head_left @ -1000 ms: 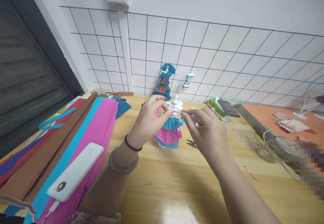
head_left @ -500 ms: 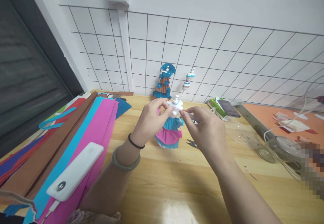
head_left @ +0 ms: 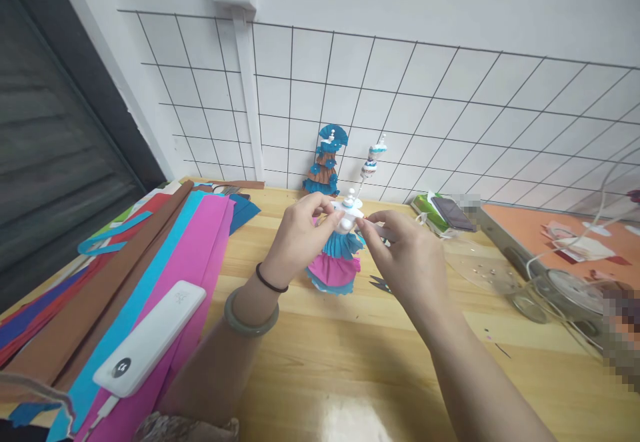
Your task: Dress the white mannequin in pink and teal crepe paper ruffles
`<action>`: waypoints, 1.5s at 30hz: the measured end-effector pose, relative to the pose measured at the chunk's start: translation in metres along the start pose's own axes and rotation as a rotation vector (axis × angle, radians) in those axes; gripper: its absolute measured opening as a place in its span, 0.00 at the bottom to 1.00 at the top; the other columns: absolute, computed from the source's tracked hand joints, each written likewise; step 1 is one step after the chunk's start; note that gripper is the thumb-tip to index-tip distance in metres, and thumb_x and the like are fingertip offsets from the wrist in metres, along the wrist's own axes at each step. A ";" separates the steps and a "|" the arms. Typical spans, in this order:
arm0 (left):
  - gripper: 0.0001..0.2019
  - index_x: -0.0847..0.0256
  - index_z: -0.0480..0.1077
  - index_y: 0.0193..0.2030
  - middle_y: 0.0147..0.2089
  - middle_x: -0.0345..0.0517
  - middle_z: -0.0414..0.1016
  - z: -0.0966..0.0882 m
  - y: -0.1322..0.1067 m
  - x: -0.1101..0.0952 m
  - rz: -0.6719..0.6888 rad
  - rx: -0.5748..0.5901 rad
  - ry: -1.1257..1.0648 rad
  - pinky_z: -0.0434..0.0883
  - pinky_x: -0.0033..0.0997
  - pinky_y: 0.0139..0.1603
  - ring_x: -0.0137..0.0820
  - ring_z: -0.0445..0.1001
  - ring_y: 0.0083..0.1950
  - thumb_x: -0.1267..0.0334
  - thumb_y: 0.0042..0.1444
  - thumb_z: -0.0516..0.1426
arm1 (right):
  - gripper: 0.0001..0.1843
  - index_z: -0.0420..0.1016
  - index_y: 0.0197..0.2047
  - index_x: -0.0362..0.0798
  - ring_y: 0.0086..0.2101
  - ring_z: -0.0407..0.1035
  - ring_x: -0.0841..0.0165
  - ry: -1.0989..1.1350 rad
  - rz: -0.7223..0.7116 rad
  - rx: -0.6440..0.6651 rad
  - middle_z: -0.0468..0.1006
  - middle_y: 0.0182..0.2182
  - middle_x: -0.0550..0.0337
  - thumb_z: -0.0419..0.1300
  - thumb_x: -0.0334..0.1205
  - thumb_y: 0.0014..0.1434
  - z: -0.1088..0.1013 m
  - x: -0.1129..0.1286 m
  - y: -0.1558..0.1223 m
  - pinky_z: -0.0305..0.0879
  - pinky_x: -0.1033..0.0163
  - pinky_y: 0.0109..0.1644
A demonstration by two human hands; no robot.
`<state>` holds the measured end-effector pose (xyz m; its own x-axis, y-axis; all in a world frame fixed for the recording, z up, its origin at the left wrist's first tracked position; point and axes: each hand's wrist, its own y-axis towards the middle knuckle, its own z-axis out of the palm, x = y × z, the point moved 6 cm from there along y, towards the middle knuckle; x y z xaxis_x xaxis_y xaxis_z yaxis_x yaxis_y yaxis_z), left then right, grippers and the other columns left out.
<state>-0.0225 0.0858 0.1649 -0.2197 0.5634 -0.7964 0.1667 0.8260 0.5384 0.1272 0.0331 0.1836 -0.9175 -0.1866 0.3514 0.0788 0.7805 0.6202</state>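
A small figure with a ruffled pink and blue crepe paper skirt (head_left: 334,269) stands upright on the table in front of me. On its top sits a white piece (head_left: 349,211) with small white balls stacked above and a larger one below. My left hand (head_left: 306,229) pinches the left edge of this piece between thumb and fingers. My right hand (head_left: 407,249) is closed at its right edge, with a slim pale object partly hidden under the fingers. Dark scissors (head_left: 381,284) lie beside the skirt, partly behind my right hand.
Behind stand a blue and brown ruffled figure (head_left: 323,172) and a stick with white ornaments (head_left: 369,167). Coloured paper strips (head_left: 200,229) and a white power bank (head_left: 150,339) lie left. At right are a phone (head_left: 453,213), a clear sheet with beads (head_left: 485,272) and an orange mat (head_left: 530,232).
Both hands stay almost in place at the white piece. Its front edge now looks plainer white, where bluish markings showed before. The view has shifted very slightly.
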 end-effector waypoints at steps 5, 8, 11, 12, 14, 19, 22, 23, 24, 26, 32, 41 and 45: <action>0.07 0.60 0.65 0.30 0.43 0.45 0.76 -0.001 0.000 0.002 -0.011 0.000 0.015 0.71 0.36 0.47 0.33 0.74 0.46 0.61 0.57 0.55 | 0.14 0.78 0.36 0.50 0.28 0.73 0.66 0.015 0.017 0.013 0.80 0.31 0.59 0.56 0.49 0.59 0.002 0.000 0.002 0.59 0.65 0.29; 0.07 0.60 0.65 0.30 0.42 0.45 0.75 0.000 0.000 0.004 -0.016 -0.004 0.014 0.71 0.34 0.44 0.33 0.74 0.44 0.60 0.56 0.55 | 0.14 0.79 0.38 0.50 0.31 0.74 0.65 0.022 0.024 0.038 0.81 0.33 0.57 0.56 0.48 0.59 0.004 -0.001 0.002 0.61 0.65 0.31; 0.07 0.60 0.65 0.30 0.41 0.45 0.75 0.000 0.001 0.005 -0.013 -0.008 0.006 0.71 0.32 0.41 0.32 0.74 0.43 0.60 0.57 0.55 | 0.14 0.79 0.38 0.52 0.31 0.74 0.65 0.016 0.032 0.042 0.81 0.33 0.58 0.55 0.49 0.59 0.005 -0.001 0.002 0.61 0.64 0.31; 0.07 0.60 0.65 0.30 0.41 0.44 0.75 0.000 0.001 0.005 -0.011 -0.009 0.002 0.70 0.32 0.40 0.32 0.74 0.42 0.60 0.57 0.55 | 0.14 0.80 0.38 0.52 0.31 0.74 0.65 0.014 0.035 0.040 0.81 0.33 0.58 0.56 0.49 0.59 0.005 -0.001 0.002 0.61 0.64 0.31; 0.07 0.60 0.64 0.30 0.40 0.44 0.75 0.000 0.001 0.004 -0.007 -0.004 -0.008 0.70 0.30 0.39 0.30 0.74 0.41 0.60 0.57 0.54 | 0.14 0.80 0.38 0.52 0.31 0.74 0.65 0.013 0.036 0.036 0.81 0.33 0.59 0.56 0.49 0.59 0.004 -0.002 0.002 0.61 0.64 0.31; 0.07 0.59 0.64 0.32 0.39 0.42 0.74 0.000 0.001 0.002 0.011 0.001 0.002 0.69 0.29 0.38 0.29 0.73 0.40 0.60 0.58 0.54 | 0.14 0.79 0.38 0.52 0.31 0.73 0.67 -0.002 -0.004 0.025 0.80 0.31 0.60 0.55 0.48 0.60 0.005 -0.001 0.002 0.60 0.65 0.31; 0.06 0.60 0.64 0.32 0.39 0.42 0.74 0.001 0.001 0.003 0.015 0.008 0.001 0.69 0.29 0.39 0.29 0.72 0.40 0.61 0.58 0.54 | 0.14 0.80 0.37 0.52 0.29 0.71 0.68 -0.026 -0.047 -0.003 0.79 0.29 0.61 0.55 0.47 0.61 0.004 0.000 0.002 0.58 0.66 0.30; 0.06 0.60 0.64 0.32 0.39 0.42 0.74 0.001 0.001 0.004 0.016 0.012 -0.003 0.69 0.30 0.39 0.29 0.72 0.40 0.61 0.58 0.54 | 0.14 0.80 0.37 0.52 0.29 0.71 0.68 -0.034 -0.058 -0.013 0.79 0.29 0.61 0.55 0.47 0.61 0.004 0.001 0.001 0.57 0.66 0.29; 0.06 0.60 0.64 0.32 0.39 0.42 0.73 0.001 0.001 0.004 0.017 0.013 -0.007 0.69 0.30 0.39 0.29 0.72 0.39 0.61 0.58 0.54 | 0.14 0.80 0.38 0.52 0.28 0.71 0.69 -0.038 -0.063 -0.023 0.79 0.28 0.61 0.54 0.47 0.61 0.004 0.001 0.001 0.57 0.66 0.29; 0.06 0.60 0.64 0.32 0.38 0.42 0.73 0.001 0.002 0.005 0.021 0.013 -0.023 0.69 0.30 0.40 0.29 0.72 0.40 0.61 0.58 0.54 | 0.14 0.80 0.38 0.52 0.28 0.71 0.68 -0.027 -0.060 -0.028 0.79 0.28 0.60 0.54 0.47 0.61 0.004 0.000 0.000 0.57 0.65 0.28; 0.06 0.60 0.64 0.31 0.40 0.43 0.73 0.003 0.002 0.007 0.009 0.029 -0.073 0.69 0.29 0.39 0.29 0.72 0.39 0.61 0.57 0.55 | 0.15 0.79 0.40 0.50 0.34 0.74 0.65 0.131 0.027 0.011 0.81 0.35 0.57 0.55 0.47 0.60 0.009 -0.007 -0.002 0.64 0.63 0.34; 0.07 0.60 0.63 0.31 0.41 0.44 0.74 0.003 0.002 0.006 0.000 0.023 -0.072 0.70 0.30 0.39 0.30 0.73 0.41 0.61 0.57 0.55 | 0.17 0.79 0.42 0.50 0.36 0.75 0.61 0.265 0.088 0.090 0.81 0.39 0.54 0.54 0.50 0.60 0.012 -0.013 -0.001 0.68 0.60 0.37; 0.07 0.60 0.63 0.31 0.41 0.44 0.74 0.002 0.001 0.003 0.020 0.015 -0.036 0.70 0.30 0.39 0.30 0.73 0.41 0.61 0.58 0.54 | 0.19 0.79 0.42 0.49 0.35 0.75 0.61 0.243 0.063 0.090 0.81 0.36 0.52 0.52 0.50 0.60 0.009 -0.010 0.000 0.67 0.60 0.36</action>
<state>-0.0207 0.0886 0.1629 -0.1820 0.5785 -0.7951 0.1848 0.8144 0.5501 0.1332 0.0400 0.1736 -0.7904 -0.2652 0.5522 0.0879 0.8429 0.5308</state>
